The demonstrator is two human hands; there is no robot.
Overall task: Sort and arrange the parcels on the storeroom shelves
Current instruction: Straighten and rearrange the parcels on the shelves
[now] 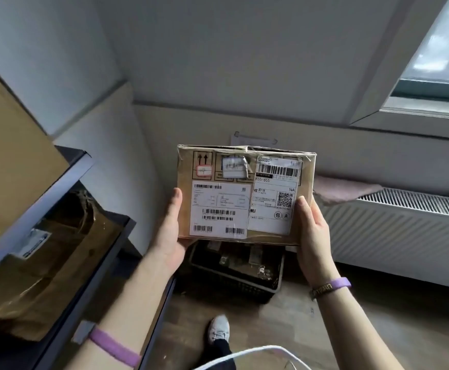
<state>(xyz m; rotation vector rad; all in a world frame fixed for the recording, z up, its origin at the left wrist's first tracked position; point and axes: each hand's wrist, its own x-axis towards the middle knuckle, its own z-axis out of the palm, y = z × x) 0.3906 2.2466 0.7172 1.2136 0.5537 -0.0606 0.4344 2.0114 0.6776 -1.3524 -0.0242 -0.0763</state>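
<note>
Cardboard boxes point(18, 161) fill the shelves point(58, 188) left of the parcel point(244, 196). I see the left hand point(168, 231) gripping the parcel's left edge and holding it in the air above a dark basket point(234, 279). The right hand point(311, 231) grips its right edge. Right of the parcel runs a white radiator point(394, 231).

Cardboard, paper, metal, plastic
Matt cardboard box point(244, 194) under glossy tape and paper labels point(219, 209); painted metal shelf point(58, 188); black plastic crate point(234, 279).

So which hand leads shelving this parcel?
Left, likely: the left hand grips the labelled brown cardboard parcel on the side nearest the dark metal shelves; the right hand holds the far side.
</note>
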